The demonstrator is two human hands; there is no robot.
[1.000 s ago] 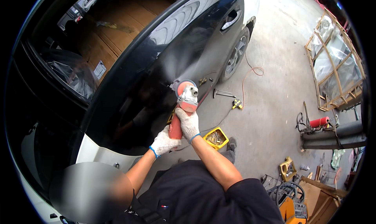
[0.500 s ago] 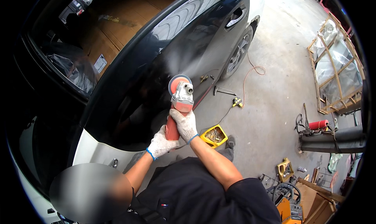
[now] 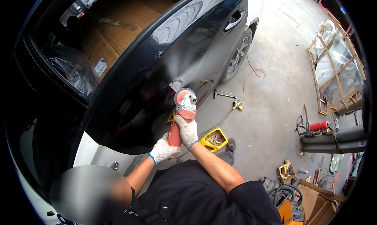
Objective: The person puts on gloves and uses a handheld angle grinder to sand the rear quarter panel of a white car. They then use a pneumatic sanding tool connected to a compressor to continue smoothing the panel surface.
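Both my hands, in white knit gloves with blue cuffs, hold an angle grinder [image 3: 174, 135] with a red body and a silver head. My left hand [image 3: 164, 149] is closed round the rear of the body; my right hand [image 3: 187, 130] wraps the body just behind the head. A round reddish sanding disc [image 3: 181, 96] at the far end stands close to the black car door [image 3: 137, 99]; whether it touches cannot be made out. Beyond the disc, a dull whitish patch [image 3: 178, 64] marks the glossy door, and a small bare-looking spot [image 3: 175, 84] lies beside the disc.
A yellow bin [image 3: 203, 141] of small parts stands by my foot. Near the wheel [image 3: 238, 54] lie a hammer-like tool [image 3: 224, 93], a yellow-black socket block [image 3: 237, 105] and a red cord [image 3: 244, 81]. Right stand a wooden crate [image 3: 341, 71], a metal post [image 3: 333, 142] and an orange machine [image 3: 291, 212].
The grinder and both hands have moved slightly down and to the right along the door. The light spot on the door, covered before by the disc, now shows. Both hands keep their hold.
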